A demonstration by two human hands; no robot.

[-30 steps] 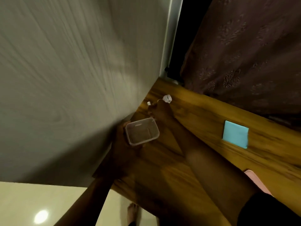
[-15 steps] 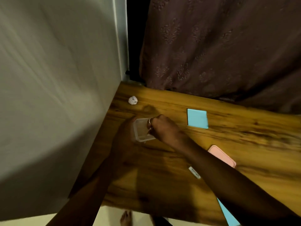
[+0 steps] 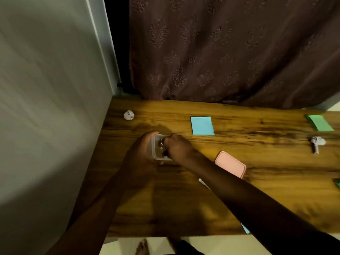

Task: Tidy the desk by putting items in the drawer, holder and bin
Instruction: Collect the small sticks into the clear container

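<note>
A small clear plastic container [image 3: 154, 150] stands on the wooden desk [image 3: 202, 205] near its left end. My left hand [image 3: 140, 151] wraps its left side and holds it. My right hand [image 3: 177, 148], a ring on one finger, has its fingertips bunched inside the container's open top; small pale bits lie in there. Whether the fingers pinch anything is hidden. A crumpled white paper ball [image 3: 129, 115] lies at the back left corner. Another crumpled paper [image 3: 316, 143] lies far right.
A blue sticky pad [image 3: 202, 125], a pink lid [image 3: 230, 164], a green pad [image 3: 319, 122], a small white item [image 3: 203, 183] and a blue slip [image 3: 245, 230] at the front edge lie on the desk. A grey cabinet wall [image 3: 46, 107] bounds the left; a brown curtain [image 3: 220, 52] hangs behind.
My right hand drew back from the paper bits near the back left corner and went into the container. The view swung right, bringing the desk's right end into sight.
</note>
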